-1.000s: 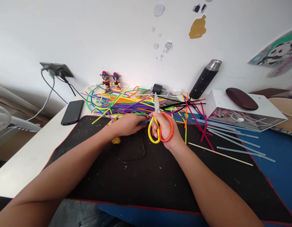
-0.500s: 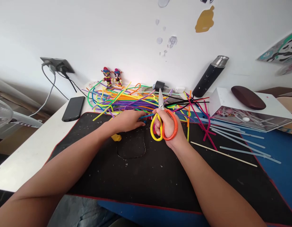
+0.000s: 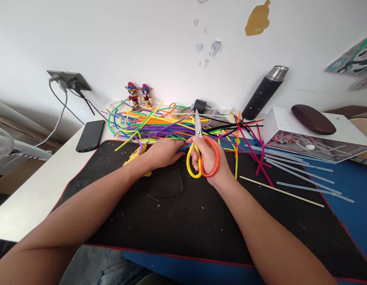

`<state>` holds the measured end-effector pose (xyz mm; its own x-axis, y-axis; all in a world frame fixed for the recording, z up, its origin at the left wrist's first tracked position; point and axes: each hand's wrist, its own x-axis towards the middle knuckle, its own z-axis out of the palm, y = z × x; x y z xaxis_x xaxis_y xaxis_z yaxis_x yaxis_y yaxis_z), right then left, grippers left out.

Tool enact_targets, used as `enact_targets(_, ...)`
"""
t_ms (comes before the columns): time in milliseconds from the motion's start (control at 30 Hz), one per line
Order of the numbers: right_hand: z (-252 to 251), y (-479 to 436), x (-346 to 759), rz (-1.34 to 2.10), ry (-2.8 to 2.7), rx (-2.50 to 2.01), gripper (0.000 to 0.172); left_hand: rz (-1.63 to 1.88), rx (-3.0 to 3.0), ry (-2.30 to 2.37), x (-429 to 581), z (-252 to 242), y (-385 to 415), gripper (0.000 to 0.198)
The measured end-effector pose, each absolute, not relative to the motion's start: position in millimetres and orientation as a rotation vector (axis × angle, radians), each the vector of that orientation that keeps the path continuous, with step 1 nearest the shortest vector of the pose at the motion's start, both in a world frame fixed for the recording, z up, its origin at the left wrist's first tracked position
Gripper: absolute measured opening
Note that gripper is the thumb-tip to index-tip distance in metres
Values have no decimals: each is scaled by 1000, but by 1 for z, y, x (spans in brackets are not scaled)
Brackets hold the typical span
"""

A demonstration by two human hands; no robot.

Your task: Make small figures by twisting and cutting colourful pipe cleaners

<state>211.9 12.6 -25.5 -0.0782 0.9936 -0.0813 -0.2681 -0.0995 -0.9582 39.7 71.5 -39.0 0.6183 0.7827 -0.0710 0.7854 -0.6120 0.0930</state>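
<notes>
My right hand (image 3: 211,158) is closed around scissors (image 3: 198,128) with one yellow and one orange handle; their blades point up and away. Close beside it, my left hand (image 3: 165,153) has its fingers pinched together on a blue pipe cleaner (image 3: 184,147), which spans the small gap between both hands. Part of the left fingertips is hidden. Under my left wrist lies a yellow tool (image 3: 132,157) that looks like a glue gun, partly covered by the arm. Just behind the hands spreads a pile of colourful pipe cleaners (image 3: 159,128).
A black mat (image 3: 183,225) covers the desk. Two small figures (image 3: 132,93) stand by the wall. A phone (image 3: 90,135) lies left. On the right are a black flask (image 3: 262,95), a white box (image 3: 317,138), translucent sticks (image 3: 305,176) and a thin wooden stick (image 3: 281,191).
My left hand has shifted slightly right, toward the right hand, uncovering more of the yellow tool. The scissors have moved slightly left. The camera view has tilted a little.
</notes>
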Motion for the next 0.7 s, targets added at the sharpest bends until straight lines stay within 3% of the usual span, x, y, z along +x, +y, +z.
enact_targets(367,-25,11,209,1434,-1042,-1058,36,38,2692,1293,40,-46,73,30)
enact_targets(700,-28,11,210,1411,-1054,-1057,31,84,2546,1252,31,-44,83,32)
